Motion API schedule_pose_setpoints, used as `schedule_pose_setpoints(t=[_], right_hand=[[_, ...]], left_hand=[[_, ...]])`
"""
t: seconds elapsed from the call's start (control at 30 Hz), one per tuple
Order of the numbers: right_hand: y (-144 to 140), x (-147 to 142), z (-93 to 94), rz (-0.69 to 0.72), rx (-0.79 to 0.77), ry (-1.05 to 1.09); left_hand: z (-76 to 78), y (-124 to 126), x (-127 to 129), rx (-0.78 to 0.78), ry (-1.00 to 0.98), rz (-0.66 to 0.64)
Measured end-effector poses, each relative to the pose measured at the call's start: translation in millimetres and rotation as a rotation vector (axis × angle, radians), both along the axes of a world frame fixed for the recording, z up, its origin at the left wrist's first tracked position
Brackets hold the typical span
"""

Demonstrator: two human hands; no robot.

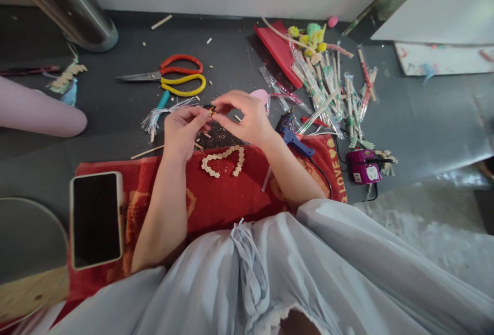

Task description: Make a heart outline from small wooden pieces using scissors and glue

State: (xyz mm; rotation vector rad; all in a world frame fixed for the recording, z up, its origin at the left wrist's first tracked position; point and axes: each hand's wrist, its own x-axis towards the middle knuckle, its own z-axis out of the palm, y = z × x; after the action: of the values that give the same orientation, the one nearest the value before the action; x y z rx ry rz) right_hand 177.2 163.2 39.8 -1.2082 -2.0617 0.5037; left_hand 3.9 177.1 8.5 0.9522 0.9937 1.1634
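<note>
Red cloth (216,196) keeps the bead chain (223,160) near while both hands, left (181,131) and right (249,116), pinch one tiny piece (211,111) together for close work.

Piece (210,111) pinched between fingertips: too small to identify. Pipe (65,8): cut off at top edge. Glue gun (292,137): partly behind wrist.

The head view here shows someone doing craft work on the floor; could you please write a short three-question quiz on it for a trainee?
1. True or false: both hands pinch one small piece between their fingertips.
2. Which lies nearer the left hand: A) phone B) purple device?
3. What colours are the two scissors' handles?

Key:
1. True; right hand meets left at the small piece.
2. A.
3. Red scissors, yellow scissors.
</note>
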Motion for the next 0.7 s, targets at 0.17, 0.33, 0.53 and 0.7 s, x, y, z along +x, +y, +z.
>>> schedule_pose_setpoints(t=[0.17,0.33,0.53,0.7], right_hand=[[-6,35,42.2,-0.159,-0.191,-0.238],[-23,76,71.1,-0.311,-0.234,-0.395],[-53,101,79.8,-0.427,-0.279,-0.460],[-72,99,60.7,-0.428,-0.391,-0.460]], left_hand=[[2.6,1,-1,-0.020,0.015,0.013],[1.7,4,-1,-0.057,-0.003,0.039],[-3.5,9,-5,-0.023,0.015,0.056],[-11.0,14,-10,0.008,0.027,0.072]])
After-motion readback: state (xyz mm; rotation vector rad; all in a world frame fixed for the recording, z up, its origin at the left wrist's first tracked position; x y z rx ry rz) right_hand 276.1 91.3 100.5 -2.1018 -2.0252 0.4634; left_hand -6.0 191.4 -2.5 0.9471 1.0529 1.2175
